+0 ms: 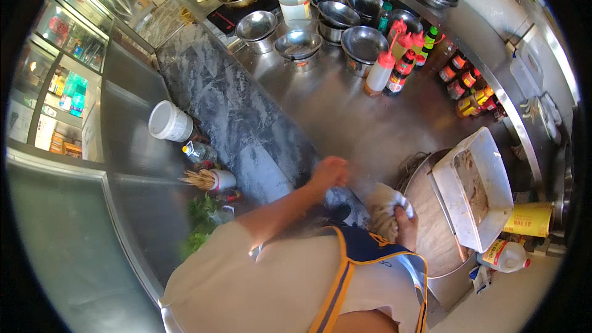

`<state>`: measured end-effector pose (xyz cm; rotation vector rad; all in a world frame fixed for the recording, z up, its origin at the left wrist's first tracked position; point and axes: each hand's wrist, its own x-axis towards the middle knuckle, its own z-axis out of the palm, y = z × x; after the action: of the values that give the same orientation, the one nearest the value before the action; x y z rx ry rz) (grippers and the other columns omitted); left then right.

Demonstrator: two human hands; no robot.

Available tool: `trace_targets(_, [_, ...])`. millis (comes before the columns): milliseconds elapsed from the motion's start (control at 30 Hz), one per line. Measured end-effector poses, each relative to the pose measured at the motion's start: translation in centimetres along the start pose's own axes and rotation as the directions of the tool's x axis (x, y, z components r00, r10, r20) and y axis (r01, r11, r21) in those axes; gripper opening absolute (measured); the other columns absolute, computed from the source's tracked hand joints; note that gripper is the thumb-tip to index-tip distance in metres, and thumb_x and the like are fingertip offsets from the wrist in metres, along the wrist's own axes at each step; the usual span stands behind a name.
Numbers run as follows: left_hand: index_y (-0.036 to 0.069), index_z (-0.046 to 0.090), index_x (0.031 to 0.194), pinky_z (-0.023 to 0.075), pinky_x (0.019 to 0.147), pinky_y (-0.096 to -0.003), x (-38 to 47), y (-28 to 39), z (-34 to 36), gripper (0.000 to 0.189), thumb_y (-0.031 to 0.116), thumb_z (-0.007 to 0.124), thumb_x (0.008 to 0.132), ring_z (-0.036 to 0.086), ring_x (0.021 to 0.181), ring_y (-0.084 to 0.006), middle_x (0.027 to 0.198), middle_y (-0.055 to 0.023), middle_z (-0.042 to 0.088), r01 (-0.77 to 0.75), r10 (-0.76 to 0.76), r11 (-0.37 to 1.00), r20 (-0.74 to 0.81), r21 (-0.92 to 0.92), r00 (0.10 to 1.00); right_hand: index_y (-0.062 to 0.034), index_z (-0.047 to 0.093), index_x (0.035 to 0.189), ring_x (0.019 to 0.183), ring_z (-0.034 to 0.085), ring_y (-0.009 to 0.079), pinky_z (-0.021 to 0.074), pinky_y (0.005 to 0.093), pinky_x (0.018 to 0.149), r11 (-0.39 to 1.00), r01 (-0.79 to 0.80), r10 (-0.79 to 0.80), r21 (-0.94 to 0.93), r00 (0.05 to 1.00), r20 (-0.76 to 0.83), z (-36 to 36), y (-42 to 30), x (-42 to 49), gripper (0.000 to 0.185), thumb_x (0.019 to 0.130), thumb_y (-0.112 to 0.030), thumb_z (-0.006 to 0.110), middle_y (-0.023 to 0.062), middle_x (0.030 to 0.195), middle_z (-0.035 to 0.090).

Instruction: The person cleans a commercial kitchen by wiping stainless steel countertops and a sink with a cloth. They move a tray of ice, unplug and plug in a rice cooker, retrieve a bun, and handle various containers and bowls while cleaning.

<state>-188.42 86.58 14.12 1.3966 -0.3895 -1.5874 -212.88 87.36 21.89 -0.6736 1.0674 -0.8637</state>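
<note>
My left hand [331, 172], motion-blurred, hangs over the front edge of the steel counter [333, 97]. Its fingers look curled, but whether they hold anything cannot be made out. Lower right, my right hand [407, 227] grips a bunched pale cloth [385, 210] close to the apron. Beside that hand is a large round steel-rimmed vessel [428, 231] with a pale surface; whether this is a board or contents is unclear. A white plastic tray [502, 194] with brown residue rests across its right side, and a long utensil with a brown handle [461, 249] lies along the tray.
Steel bowls [298, 45] on round bases, a white tub [295, 5] and squeeze bottles [380, 74] stand on the far counter. Sauce bottles [462, 78] line the right. At left are a lidded white bucket [170, 121], skewers [201, 179] and leafy greens [199, 226].
</note>
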Motion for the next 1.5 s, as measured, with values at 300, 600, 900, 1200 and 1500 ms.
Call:
trace_targets(300, [0.002,0.052,0.102,0.0545,0.071,-0.0362,10.0,12.2,-19.1,0.021,0.017,0.053,0.087,0.059,0.074,-0.0202,0.085,-0.0106,0.056,-0.355,0.286,0.909,-0.291,-0.218,0.913,-0.0027,0.057,0.108,0.078,0.058,0.0170,0.0468,0.0277,0.068,0.882,0.168,-0.304,-0.440,0.917,-0.260,9.2,5.8,15.5,0.023,0.087,-0.010,0.050,0.0080,0.092,0.061])
trace_targets(600, [0.001,0.051,0.096,0.0509,0.079,-0.0412,23.0,24.2,-24.4,0.018,0.013,0.056,0.084,0.056,0.087,-0.0266,0.088,-0.0123,0.054,-0.123,0.106,0.959,-0.078,-0.255,0.991,-0.0104,0.054,0.110,0.110,0.042,0.0339,0.0328,0.0442,0.092,0.153,0.179,-0.710,-0.972,0.704,0.018,14.8,13.2,25.0,0.043,0.068,-0.002,0.060,0.0092,0.122,0.049])
trace_targets(900, [0.005,0.052,0.089,0.0459,0.060,-0.0313,24.2,25.5,-25.2,0.009,0.003,0.054,0.080,0.052,0.073,-0.0198,0.085,-0.0094,0.053,0.012,-0.016,0.991,-0.026,-0.135,1.000,-0.0113,0.054,0.111,0.112,0.040,0.0348,0.0325,0.0428,0.097,0.186,0.145,-0.649,-0.972,0.761,-0.011,18.6,11.5,28.5,0.052,0.062,0.002,0.066,0.0090,0.124,0.047])
trace_targets(1200, [0.004,0.050,0.090,0.0414,0.047,-0.0262,24.9,24.8,-24.6,0.014,0.001,0.051,0.077,0.050,0.059,-0.0155,0.078,-0.0059,0.053,-0.115,0.109,0.993,-0.146,-0.027,0.983,-0.0105,0.054,0.107,0.110,0.041,0.0339,0.0335,0.0422,0.095,0.300,0.202,-0.674,-0.932,0.736,-0.057,22.0,10.4,33.4,0.044,0.066,0.002,0.063,0.0088,0.124,0.048])
trace_targets(1500, [0.006,0.050,0.089,0.0414,0.050,-0.0262,17.6,23.3,-26.6,0.011,0.003,0.053,0.079,0.050,0.061,-0.0144,0.080,-0.0043,0.054,-0.076,0.042,0.990,-0.278,-0.115,0.960,-0.0065,0.053,0.103,0.110,0.043,0.0356,0.0339,0.0429,0.095,0.287,0.302,-0.720,-0.909,0.694,0.004,24.0,9.7,36.8,0.043,0.064,0.004,0.064,0.0120,0.122,0.049])
